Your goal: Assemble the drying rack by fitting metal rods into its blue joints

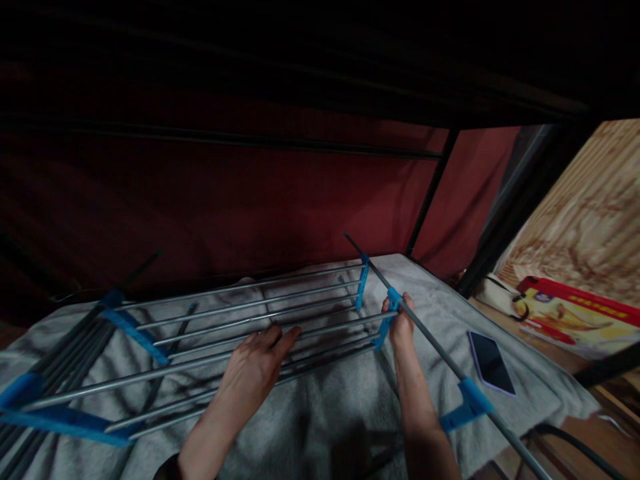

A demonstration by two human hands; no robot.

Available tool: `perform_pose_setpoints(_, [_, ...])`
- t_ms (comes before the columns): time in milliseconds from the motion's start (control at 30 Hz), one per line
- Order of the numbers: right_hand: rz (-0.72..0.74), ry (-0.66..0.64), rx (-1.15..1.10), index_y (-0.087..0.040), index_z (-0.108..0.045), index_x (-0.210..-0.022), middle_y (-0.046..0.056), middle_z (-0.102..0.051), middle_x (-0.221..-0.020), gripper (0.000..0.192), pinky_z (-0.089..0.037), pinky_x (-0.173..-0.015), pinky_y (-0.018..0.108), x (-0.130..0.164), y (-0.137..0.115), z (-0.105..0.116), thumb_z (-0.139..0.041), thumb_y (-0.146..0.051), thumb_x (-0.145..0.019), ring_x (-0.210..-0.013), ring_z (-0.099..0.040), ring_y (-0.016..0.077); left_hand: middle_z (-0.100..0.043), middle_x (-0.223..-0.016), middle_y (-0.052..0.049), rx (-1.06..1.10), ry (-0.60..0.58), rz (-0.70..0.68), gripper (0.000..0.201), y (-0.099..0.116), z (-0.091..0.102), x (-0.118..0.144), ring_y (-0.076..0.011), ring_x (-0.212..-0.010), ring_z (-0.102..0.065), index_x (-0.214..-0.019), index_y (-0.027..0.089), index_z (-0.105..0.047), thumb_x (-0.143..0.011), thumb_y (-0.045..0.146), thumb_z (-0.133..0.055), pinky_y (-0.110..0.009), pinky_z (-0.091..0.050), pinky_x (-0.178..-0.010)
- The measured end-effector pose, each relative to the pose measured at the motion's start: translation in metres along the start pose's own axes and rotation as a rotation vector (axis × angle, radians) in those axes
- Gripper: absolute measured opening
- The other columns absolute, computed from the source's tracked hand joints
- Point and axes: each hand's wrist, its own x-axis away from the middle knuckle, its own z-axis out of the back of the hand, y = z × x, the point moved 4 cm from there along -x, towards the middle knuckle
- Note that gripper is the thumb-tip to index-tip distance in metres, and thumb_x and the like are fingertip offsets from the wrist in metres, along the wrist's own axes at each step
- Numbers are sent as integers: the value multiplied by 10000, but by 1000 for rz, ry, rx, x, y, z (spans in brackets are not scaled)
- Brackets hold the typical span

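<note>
A rack of grey metal rods (220, 360) with blue plastic joints lies partly put together on a grey blanket. My right hand (401, 323) is closed around a blue joint (394, 299), where a crosswise rod meets the long side pole (435, 345). My left hand (260, 363) lies over the front crosswise rod, its fingers curling across the far side and partly hidden. Farther down the side pole sits another blue joint (473, 403) with no crosswise rods in it. At the left, blue end pieces (65, 423) carry the other rod ends.
A phone (491, 362) lies on the blanket (445, 303) to the right. Beyond the bed edge are a red and yellow box (575, 317) and a white pouch (500, 297). Dark frame bars (433, 190) stand around the bed, with a red cloth (275, 207) behind.
</note>
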Motion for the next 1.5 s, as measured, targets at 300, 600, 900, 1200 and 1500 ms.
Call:
perform_pose_setpoints(300, [-112, -87, -50, -274, -412, -533, -31, -363, -480, 631, -357, -466, 334, 1, -13, -16, -507, -817, -839, -465, -306, 136, -716, -1039, -81, 12, -3, 4, 584, -1, -1, 1, -221, -897, -698, -1408, 258, -646, -922, -4, -456, -340, -544, -804])
perform_pose_setpoints(600, [-42, 11, -78, -265, -368, -543, -31, -327, -489, 654, -197, -462, 324, 5, -13, -18, -412, -804, -912, -479, -257, 132, -709, -994, -69, 16, 40, -11, 565, -1, -4, 3, -211, -858, -692, -1406, 268, -646, -938, 1, -476, -330, -531, -775])
perform_pose_setpoints(900, [-24, 54, -79, -269, -323, -573, -41, -305, -486, 671, -178, -461, 328, 7, -13, -19, -364, -847, -911, -477, -233, 126, -720, -1050, -80, 11, 70, -17, 527, 3, -3, 2, -231, -932, -687, -1391, 234, -651, -944, 10, -486, -376, -523, -857])
perform_pose_setpoints(1200, [-43, 67, -24, -255, -372, -559, -42, -323, -504, 706, -209, -458, 304, 8, -11, -17, -318, -865, -910, -464, -272, 117, -708, -1223, -109, 112, 128, -158, 405, 67, -9, -45, -247, -1114, -668, -1429, 188, -586, -1031, 185, -509, -414, -509, -1001])
perform_pose_setpoints(1500, [-113, 89, -120, -245, -489, -583, -33, -487, -523, 715, -394, -518, 285, 5, -9, -12, -381, -888, -877, -484, -449, 119, -647, -1383, -121, 194, 54, -247, 485, 147, -33, -121, -217, -1154, -689, -1535, 205, -426, -1066, 133, -327, -352, -552, -953])
